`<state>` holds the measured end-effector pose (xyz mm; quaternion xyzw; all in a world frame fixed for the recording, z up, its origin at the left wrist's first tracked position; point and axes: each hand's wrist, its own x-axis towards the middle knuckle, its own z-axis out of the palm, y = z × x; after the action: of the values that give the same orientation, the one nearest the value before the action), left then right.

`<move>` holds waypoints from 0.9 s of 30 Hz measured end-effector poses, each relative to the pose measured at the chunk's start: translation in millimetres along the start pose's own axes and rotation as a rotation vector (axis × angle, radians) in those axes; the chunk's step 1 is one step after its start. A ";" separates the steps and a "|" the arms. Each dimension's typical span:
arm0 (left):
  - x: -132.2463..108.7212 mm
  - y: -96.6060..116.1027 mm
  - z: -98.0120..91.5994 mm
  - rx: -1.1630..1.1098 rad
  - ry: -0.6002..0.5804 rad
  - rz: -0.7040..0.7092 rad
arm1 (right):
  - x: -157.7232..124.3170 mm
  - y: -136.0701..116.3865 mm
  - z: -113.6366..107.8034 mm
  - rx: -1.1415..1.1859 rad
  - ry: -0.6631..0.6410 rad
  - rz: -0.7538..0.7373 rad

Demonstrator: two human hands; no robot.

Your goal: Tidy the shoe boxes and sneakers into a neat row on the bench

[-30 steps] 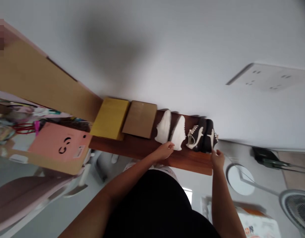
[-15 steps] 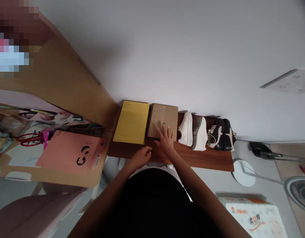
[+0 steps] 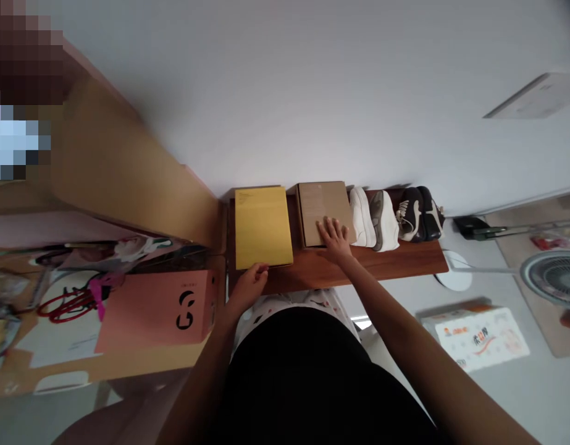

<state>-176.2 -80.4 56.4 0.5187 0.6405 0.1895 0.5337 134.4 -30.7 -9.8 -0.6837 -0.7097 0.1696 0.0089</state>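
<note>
A yellow box (image 3: 261, 226) and a brown cardboard box (image 3: 322, 207) lie side by side on a dark wooden shelf (image 3: 381, 267) against a white wall. My right hand (image 3: 335, 238) rests flat on the brown box's near corner, fingers spread. My left hand (image 3: 250, 282) is at the yellow box's near left corner, fingers curled against its edge. To the right of the boxes stand a pair of white sneakers (image 3: 372, 216) and a pair of dark sneakers (image 3: 421, 213).
A pink box with a black logo (image 3: 159, 312) sits on a cluttered desk at left, below a tan wooden panel (image 3: 127, 179). A fan (image 3: 551, 278) with a white round base (image 3: 454, 279) and a printed package (image 3: 479, 337) stand on the floor at right.
Both hands left the sneakers and moved left to the boxes. My right hand now lies on the brown box, my left at the yellow box's corner. The view shifted left.
</note>
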 end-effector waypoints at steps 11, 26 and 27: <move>51.0 -47.8 -44.5 -0.182 0.398 -0.053 | -37.0 -102.9 31.1 1.206 0.138 0.238; 117.2 -64.9 -64.3 -0.355 0.328 -0.186 | 30.7 -128.8 24.2 1.048 -0.013 0.399; 119.6 -65.5 -64.2 -0.363 0.324 -0.180 | 33.8 -127.7 26.3 1.025 -0.010 0.434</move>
<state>-250.1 17.6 -31.0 0.3182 0.7167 0.3336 0.5233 2.3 -4.8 -9.7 -0.7217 -0.3792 0.4943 0.3017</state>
